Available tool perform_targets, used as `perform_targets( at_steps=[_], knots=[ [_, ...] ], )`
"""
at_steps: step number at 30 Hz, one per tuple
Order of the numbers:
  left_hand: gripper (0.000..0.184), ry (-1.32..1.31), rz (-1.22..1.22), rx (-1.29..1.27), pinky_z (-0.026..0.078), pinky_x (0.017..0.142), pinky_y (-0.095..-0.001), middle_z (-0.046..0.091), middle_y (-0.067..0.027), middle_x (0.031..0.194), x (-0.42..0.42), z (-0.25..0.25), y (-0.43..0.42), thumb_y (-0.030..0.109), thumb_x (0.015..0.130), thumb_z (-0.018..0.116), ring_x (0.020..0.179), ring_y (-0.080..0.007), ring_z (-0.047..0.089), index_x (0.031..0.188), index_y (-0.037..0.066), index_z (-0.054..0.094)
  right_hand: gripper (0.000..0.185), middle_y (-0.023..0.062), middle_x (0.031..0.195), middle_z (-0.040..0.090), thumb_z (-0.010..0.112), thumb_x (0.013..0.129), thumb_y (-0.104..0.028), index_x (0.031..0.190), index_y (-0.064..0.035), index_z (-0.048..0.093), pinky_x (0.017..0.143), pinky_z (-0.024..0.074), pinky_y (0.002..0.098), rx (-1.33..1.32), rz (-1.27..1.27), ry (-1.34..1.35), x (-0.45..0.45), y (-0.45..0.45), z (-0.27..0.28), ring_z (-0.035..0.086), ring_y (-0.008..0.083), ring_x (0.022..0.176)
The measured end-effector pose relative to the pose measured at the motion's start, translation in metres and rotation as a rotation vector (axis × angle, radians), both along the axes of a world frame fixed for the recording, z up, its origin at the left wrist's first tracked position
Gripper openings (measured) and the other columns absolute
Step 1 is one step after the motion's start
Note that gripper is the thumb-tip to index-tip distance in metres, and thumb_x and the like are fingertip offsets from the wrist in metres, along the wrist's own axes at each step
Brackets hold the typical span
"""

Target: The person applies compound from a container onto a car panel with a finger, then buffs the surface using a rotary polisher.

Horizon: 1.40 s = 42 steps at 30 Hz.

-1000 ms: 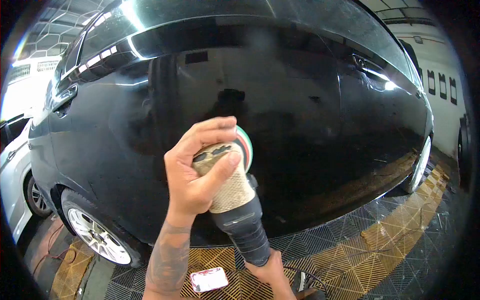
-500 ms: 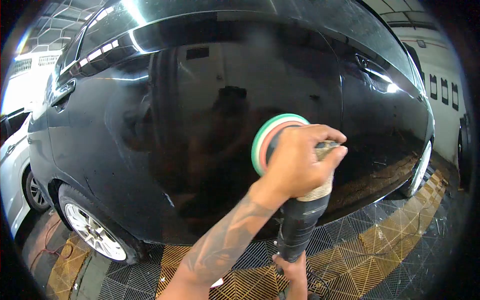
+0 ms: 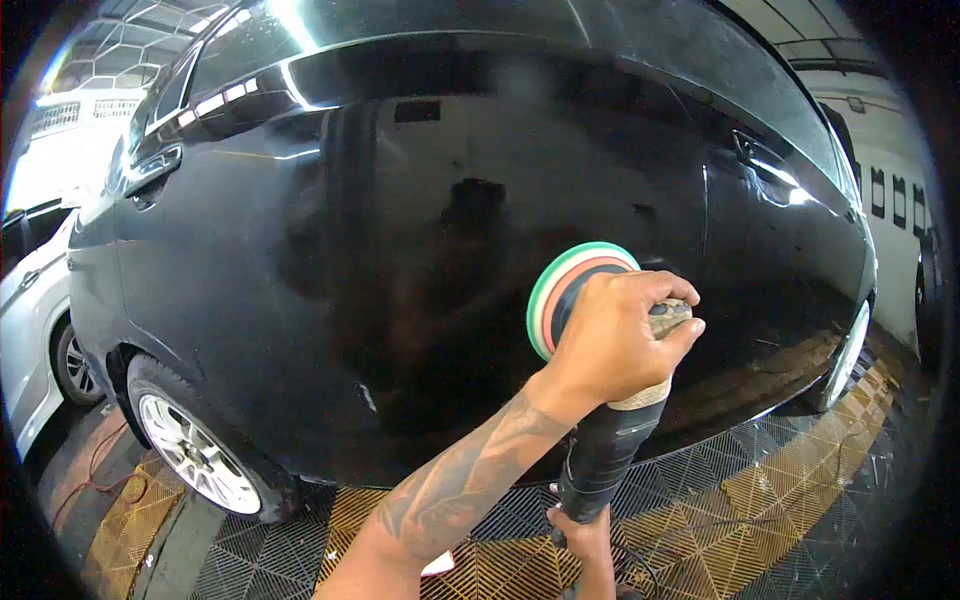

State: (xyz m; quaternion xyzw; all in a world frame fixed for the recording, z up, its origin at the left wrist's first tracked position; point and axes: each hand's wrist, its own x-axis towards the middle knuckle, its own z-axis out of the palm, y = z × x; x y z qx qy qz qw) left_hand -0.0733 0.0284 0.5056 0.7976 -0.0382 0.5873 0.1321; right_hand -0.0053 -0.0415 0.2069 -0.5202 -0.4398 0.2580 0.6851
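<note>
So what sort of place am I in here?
Likely a car detailing shop: a black power polisher with a green-edged round pad is held at the side of a glossy black car, a white car stands nearby, and ribbed yellow-and-black floor tiles lie underfoot.

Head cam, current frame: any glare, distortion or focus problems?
Head view: fisheye bows the lower edge of the black car, corners vignette to black; hot spot near the right-side door handle, far-left background blown out; dark reflections muddy the panel; left hand and pad rim look reasonably sharp, right hand small and low in frame.
</note>
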Motion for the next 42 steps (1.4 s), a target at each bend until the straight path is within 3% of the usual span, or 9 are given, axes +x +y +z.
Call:
perform_targets(
  at_steps=[3, 6, 14, 15, 27, 29, 37, 39, 42],
  knots=[
    [0.022, -0.012, 0.015, -0.052, 0.054, 0.07, -0.0305, 0.074, -0.0106, 0.082, -0.033, 0.003, 0.0, 0.015, 0.076, 0.083, 0.074, -0.0198, 0.071, 0.094, 0.002, 0.077, 0.042, 0.0065, 0.091, 0.071, 0.081, 0.071, -0.003, 0.111, -0.0019, 0.067, 0.076, 0.0528, 0.0335, -0.02, 0.039, -0.064, -0.02, 0.001, 0.013, 0.066, 0.0171, 0.081],
    [0.02, -0.039, 0.006, -0.057, 0.054, 0.072, -0.0316, 0.074, -0.0108, 0.083, -0.063, 0.005, 0.001, 0.014, 0.076, 0.082, 0.077, -0.0204, 0.071, 0.091, 0.001, 0.076, 0.03, 0.012, 0.085, 0.074, 0.085, 0.07, -0.019, 0.087, 0.0013, 0.07, 0.072, 0.0545, 0.0381, -0.052, 0.027, -0.054, -0.039, 0.005, 0.015, 0.069, 0.0203, 0.075],
    [0.019, -0.099, 0.039, -0.066, 0.054, 0.072, -0.0296, 0.073, -0.0091, 0.081, -0.133, 0.002, 0.014, 0.011, 0.075, 0.081, 0.074, -0.0182, 0.071, 0.09, 0.001, 0.076, 0.037, 0.0165, 0.088, 0.076, 0.085, 0.068, -0.02, 0.091, 0.0052, 0.072, 0.075, 0.0572, 0.0364, -0.129, 0.152, -0.125, -0.08, 0.029, 0.011, 0.074, 0.0204, 0.082],
    [0.017, -0.025, 0.056, -0.081, 0.055, 0.081, -0.0301, 0.075, -0.0128, 0.094, -0.146, 0.004, 0.011, 0.006, 0.08, 0.076, 0.086, -0.0171, 0.071, 0.094, -0.004, 0.075, 0.037, 0.0165, 0.088, 0.076, 0.085, 0.068, -0.02, 0.091, 0.0052, 0.072, 0.075, 0.0572, 0.0364, -0.132, 0.154, -0.125, -0.086, 0.029, 0.015, 0.074, 0.0204, 0.082],
    [0.024, -0.158, 0.159, -0.175, 0.057, 0.085, -0.0385, 0.074, -0.021, 0.097, -0.241, -0.02, 0.014, 0.008, 0.079, 0.071, 0.09, -0.0272, 0.072, 0.098, -0.006, 0.07, 0.041, 0.022, 0.091, 0.076, 0.085, 0.072, -0.024, 0.097, 0.0057, 0.072, 0.077, 0.0581, 0.0371, -0.058, 0.263, -0.265, -0.144, 0.041, 0.022, 0.076, 0.0265, 0.09],
    [0.02, -0.209, 0.153, -0.15, 0.058, 0.082, -0.0319, 0.076, -0.0168, 0.094, -0.254, -0.03, 0.019, 0.005, 0.079, 0.073, 0.087, -0.022, 0.074, 0.096, -0.004, 0.074, 0.042, 0.0213, 0.093, 0.076, 0.085, 0.072, -0.024, 0.1, 0.004, 0.072, 0.079, 0.0581, 0.0377, -0.118, 0.302, -0.31, -0.148, 0.048, 0.013, 0.076, 0.0273, 0.091],
    [0.018, -0.209, 0.18, -0.136, 0.059, 0.081, -0.0341, 0.076, -0.0201, 0.091, -0.244, -0.073, 0.015, 0.005, 0.077, 0.072, 0.087, -0.026, 0.076, 0.092, -0.004, 0.073, 0.052, 0.0213, 0.1, 0.076, 0.086, 0.068, -0.028, 0.109, 0.0013, 0.071, 0.081, 0.0577, 0.0398, -0.112, 0.284, -0.33, -0.13, 0.037, -0.014, 0.076, 0.0306, 0.094],
    [0.021, -0.166, 0.205, -0.131, 0.059, 0.079, -0.0395, 0.074, -0.0221, 0.09, -0.225, -0.08, 0.014, 0.01, 0.078, 0.072, 0.083, -0.0297, 0.075, 0.093, -0.004, 0.071, 0.053, 0.022, 0.1, 0.076, 0.086, 0.067, -0.028, 0.109, 0.002, 0.072, 0.08, 0.0577, 0.04, -0.148, 0.268, -0.307, -0.116, 0.029, -0.03, 0.076, 0.0309, 0.094],
    [0.019, -0.13, 0.192, -0.144, 0.06, 0.08, -0.0363, 0.076, -0.0214, 0.093, -0.189, -0.085, 0.008, 0.006, 0.075, 0.074, 0.086, -0.0275, 0.076, 0.091, -0.004, 0.074, 0.045, 0.0192, 0.096, 0.077, 0.087, 0.067, -0.024, 0.1, 0.0035, 0.073, 0.079, 0.0579, 0.0381, -0.267, 0.241, -0.315, -0.091, 0.017, -0.033, 0.076, 0.0244, 0.091]
  ],
)
